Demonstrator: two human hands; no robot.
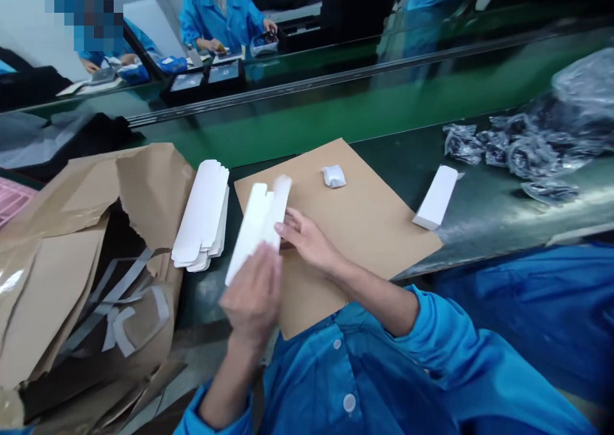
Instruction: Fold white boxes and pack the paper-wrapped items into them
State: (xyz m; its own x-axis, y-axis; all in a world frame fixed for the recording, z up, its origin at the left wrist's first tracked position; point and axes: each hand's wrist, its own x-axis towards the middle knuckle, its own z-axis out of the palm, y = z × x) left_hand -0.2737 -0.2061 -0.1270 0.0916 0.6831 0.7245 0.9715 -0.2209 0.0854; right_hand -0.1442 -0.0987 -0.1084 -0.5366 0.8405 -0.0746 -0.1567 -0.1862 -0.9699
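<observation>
A white folding carton point(254, 227), partly opened out, is held between my two hands above a brown cardboard sheet point(369, 224). My left hand point(254, 294) is blurred and closed around its lower end. At its right edge my right hand point(307, 237) pinches the carton between thumb and fingers. Left of the carton lies a stack of flat white cartons point(201, 214). A small wrapped white packet point(334, 176) rests on the far part of the sheet. On the sheet's right corner, a formed white box point(437, 198) lies on its side.
Several plastic-wrapped dark items point(522, 144) lie along the right of the green bench. An open brown cardboard box point(91, 262) with paper strips stands at the left. Behind the green conveyor point(307, 105), people in blue work with black trays point(206, 80).
</observation>
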